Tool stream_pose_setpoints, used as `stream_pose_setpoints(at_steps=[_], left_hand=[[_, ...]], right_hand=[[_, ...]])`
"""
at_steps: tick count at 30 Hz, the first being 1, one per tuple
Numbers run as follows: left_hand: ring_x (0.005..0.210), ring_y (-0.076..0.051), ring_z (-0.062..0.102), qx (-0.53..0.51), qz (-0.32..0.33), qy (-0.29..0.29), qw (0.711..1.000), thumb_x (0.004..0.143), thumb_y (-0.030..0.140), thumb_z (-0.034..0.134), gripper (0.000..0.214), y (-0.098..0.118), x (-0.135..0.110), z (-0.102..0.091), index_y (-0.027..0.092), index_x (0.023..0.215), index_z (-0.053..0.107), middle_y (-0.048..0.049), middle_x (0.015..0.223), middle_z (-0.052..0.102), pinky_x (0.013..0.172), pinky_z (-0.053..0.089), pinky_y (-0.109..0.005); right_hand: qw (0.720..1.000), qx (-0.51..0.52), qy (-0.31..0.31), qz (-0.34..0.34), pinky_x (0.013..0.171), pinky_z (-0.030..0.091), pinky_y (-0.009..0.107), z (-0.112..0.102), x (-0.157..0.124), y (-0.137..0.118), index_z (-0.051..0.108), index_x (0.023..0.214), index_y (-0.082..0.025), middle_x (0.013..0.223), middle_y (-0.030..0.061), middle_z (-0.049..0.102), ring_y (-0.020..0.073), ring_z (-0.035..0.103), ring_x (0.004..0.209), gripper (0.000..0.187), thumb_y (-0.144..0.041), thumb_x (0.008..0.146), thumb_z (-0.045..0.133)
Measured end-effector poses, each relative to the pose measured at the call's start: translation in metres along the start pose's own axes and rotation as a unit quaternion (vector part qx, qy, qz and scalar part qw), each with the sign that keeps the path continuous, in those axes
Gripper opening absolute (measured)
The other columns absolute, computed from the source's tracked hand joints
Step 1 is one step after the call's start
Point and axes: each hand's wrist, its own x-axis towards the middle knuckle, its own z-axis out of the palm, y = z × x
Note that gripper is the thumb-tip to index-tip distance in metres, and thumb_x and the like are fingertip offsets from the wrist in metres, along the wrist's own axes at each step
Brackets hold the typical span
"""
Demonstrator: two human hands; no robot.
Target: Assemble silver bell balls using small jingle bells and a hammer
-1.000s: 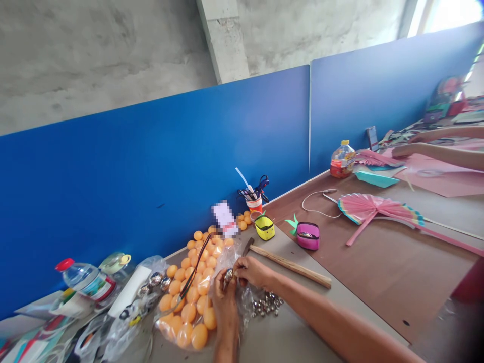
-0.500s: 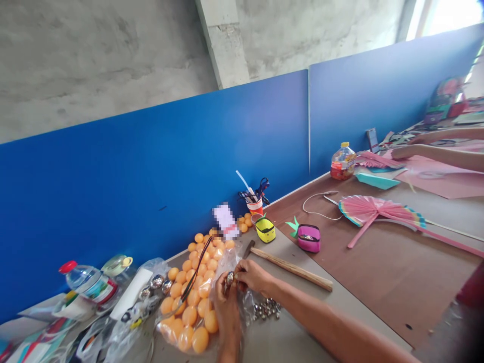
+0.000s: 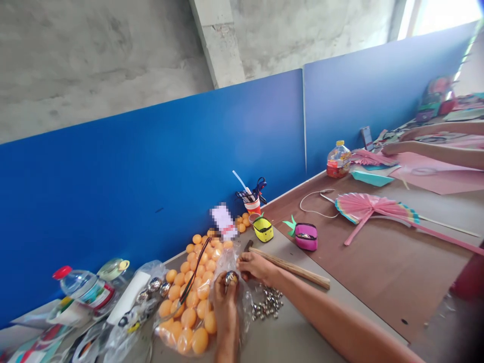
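Left hand [image 3: 226, 302] grips 1 silver bell [image 3: 231, 278]; right hand [image 3: 254, 266] curls just beside it, can't tell if gripping. A loose pinch and the bell probably rolls into the orange balls [image 3: 189, 302] to the left.

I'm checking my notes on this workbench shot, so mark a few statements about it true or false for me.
1. The left hand holds a round silver bell. True.
2. The hammer lies on top of the pink fan. False: it lies on the grey table next to the right hand, apart from the fan.
3. Many orange balls lie in a clear plastic bag. True.
4. The water bottle at the left has a blue cap. False: its cap is red.
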Motion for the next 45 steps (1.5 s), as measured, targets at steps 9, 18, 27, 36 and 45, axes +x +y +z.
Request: stream_pose_setpoints(at_steps=[9, 18, 27, 36, 45], left_hand=[[0.087, -0.026, 0.073, -0.113, -0.081, -0.020, 0.990, 0.068, 0.045, 0.081, 0.043, 0.002, 0.000, 0.002, 0.023, 0.098, 0.059, -0.0053, 0.097, 0.068, 0.084, 0.060, -0.044], [0.087, -0.025, 0.073, -0.096, -0.075, -0.014, 0.992, 0.067, 0.045, 0.080, 0.044, 0.000, 0.002, 0.000, 0.022, 0.098, 0.059, -0.0047, 0.094, 0.069, 0.082, 0.060, -0.042], [0.086, -0.025, 0.073, -0.079, -0.069, -0.008, 0.994, 0.069, 0.045, 0.079, 0.042, 0.001, 0.001, 0.002, 0.023, 0.098, 0.059, -0.0049, 0.094, 0.069, 0.081, 0.060, -0.042], [0.087, -0.025, 0.073, -0.112, -0.080, -0.009, 0.990, 0.066, 0.046, 0.082, 0.044, 0.001, 0.002, 0.001, 0.022, 0.097, 0.060, -0.0049, 0.095, 0.070, 0.081, 0.060, -0.041], [0.098, -0.029, 0.073, -0.100, -0.087, 0.001, 0.991, 0.071, 0.051, 0.080, 0.055, -0.001, 0.002, 0.001, 0.024, 0.115, 0.063, -0.0118, 0.121, 0.070, 0.087, 0.060, -0.045]], right_hand=[[0.930, -0.358, -0.027, -0.073, 0.061, 0.038, 0.023, -0.052, 0.001, -0.021, 0.067, 0.058, -0.017, 0.062, -0.0012, 0.064, 0.0133, 0.054, 0.063, 0.016, -0.004, 0.066, 0.063], [0.905, -0.417, -0.073, -0.041, 0.060, 0.042, 0.022, -0.048, -0.001, -0.011, 0.071, 0.069, -0.017, 0.070, -0.0001, 0.067, 0.0134, 0.058, 0.066, 0.021, 0.002, 0.066, 0.061], [0.852, -0.504, -0.137, -0.041, 0.055, 0.037, 0.022, -0.054, -0.003, -0.009, 0.067, 0.054, -0.020, 0.049, -0.0062, 0.057, 0.0110, 0.047, 0.051, 0.023, 0.002, 0.052, 0.068], [0.944, -0.319, -0.049, -0.063, 0.048, 0.037, 0.020, -0.039, 0.000, -0.008, 0.064, 0.075, -0.018, 0.060, -0.0043, 0.063, 0.0091, 0.049, 0.045, 0.024, 0.001, 0.069, 0.051], [0.991, -0.095, -0.086, -0.034, 0.052, 0.044, 0.022, -0.025, 0.004, 0.001, 0.063, 0.076, -0.017, 0.064, -0.0036, 0.067, 0.0107, 0.058, 0.048, 0.007, -0.014, 0.071, 0.063]])
